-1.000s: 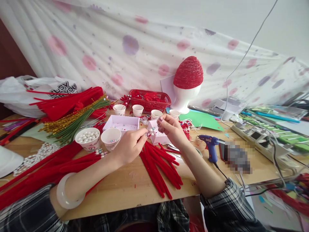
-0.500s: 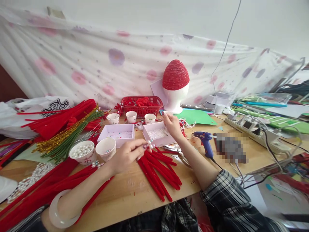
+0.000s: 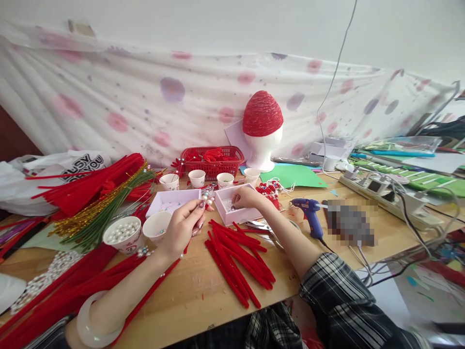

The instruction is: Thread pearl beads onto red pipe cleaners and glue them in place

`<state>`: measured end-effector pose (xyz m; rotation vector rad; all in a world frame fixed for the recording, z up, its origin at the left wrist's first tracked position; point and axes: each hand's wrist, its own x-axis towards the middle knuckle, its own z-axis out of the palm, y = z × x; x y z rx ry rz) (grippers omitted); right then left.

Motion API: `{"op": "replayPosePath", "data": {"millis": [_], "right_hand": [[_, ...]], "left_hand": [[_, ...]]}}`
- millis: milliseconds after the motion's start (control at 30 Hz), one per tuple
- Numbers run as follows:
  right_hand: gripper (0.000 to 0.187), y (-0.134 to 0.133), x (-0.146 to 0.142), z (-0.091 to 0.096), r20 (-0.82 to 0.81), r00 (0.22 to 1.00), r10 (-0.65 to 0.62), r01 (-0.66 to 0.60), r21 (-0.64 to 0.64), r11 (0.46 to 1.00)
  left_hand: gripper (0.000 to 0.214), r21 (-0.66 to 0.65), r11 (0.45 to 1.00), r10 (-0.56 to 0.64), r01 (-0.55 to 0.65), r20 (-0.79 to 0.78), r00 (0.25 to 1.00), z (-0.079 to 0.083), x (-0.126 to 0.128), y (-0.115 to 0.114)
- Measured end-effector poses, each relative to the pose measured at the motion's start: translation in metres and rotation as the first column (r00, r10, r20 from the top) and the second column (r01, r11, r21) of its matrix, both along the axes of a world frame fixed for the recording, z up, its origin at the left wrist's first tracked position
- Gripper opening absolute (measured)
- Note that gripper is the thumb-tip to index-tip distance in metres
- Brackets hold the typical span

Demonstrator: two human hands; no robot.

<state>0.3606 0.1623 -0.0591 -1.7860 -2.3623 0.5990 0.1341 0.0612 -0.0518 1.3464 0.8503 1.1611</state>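
Observation:
My left hand (image 3: 184, 227) is closed in a pinch on a small cluster of pearl beads (image 3: 207, 198), held just above the table. My right hand (image 3: 245, 198) reaches into a white box (image 3: 238, 217) of tiny white beads (image 3: 227, 205). Its fingers are bent together among the beads, and what they hold is hidden. Left of it stands a second pale box (image 3: 156, 202) with a few beads inside. A paper cup of pearls (image 3: 123, 235) and another paper cup (image 3: 154, 227) stand beside my left forearm. Several red fuzzy stems (image 3: 236, 259) lie between my arms.
A blue glue gun (image 3: 309, 215) and scissors (image 3: 259, 225) lie right of the stems. Behind the boxes are small paper cups (image 3: 197, 179), a red basket (image 3: 214, 167) and a white head form (image 3: 259, 145). A power strip (image 3: 392, 206) with cables runs along the right.
My right hand has moved down from above the small cups into the white bead box. My left hand has turned and risen slightly, with the bead cluster still in its fingers.

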Motion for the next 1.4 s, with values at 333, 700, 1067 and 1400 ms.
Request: {"op": "replayPosePath", "data": {"millis": [333, 700, 1067, 1400], "right_hand": [[0.028, -0.004, 0.005, -0.002, -0.437, 0.899, -0.01, 0.09, 0.162, 0.983], [0.039, -0.046, -0.022, 0.015, -0.953, 0.282, 0.107, -0.065, 0.092, 0.994], [0.035, -0.068, -0.042, 0.01, -0.997, 0.07, -0.023, -0.258, -0.04, 0.965], [0.029, -0.072, -0.044, 0.011, -0.996, 0.068, -0.053, -0.25, -0.068, 0.966]], "left_hand": [[0.031, -0.017, 0.999, -0.042, 0.042, 0.001, 0.999, 0.0, 0.0, 0.0], [0.028, 0.016, 1.0, -0.026, 0.026, 0.041, 0.999, 0.004, 0.0, -0.005], [0.024, 0.244, 0.969, -0.002, 0.027, -0.105, 0.995, 0.01, 0.0, -0.019], [0.02, 0.31, 0.951, 0.05, 0.001, -0.157, 0.986, 0.007, 0.002, -0.021]]}}
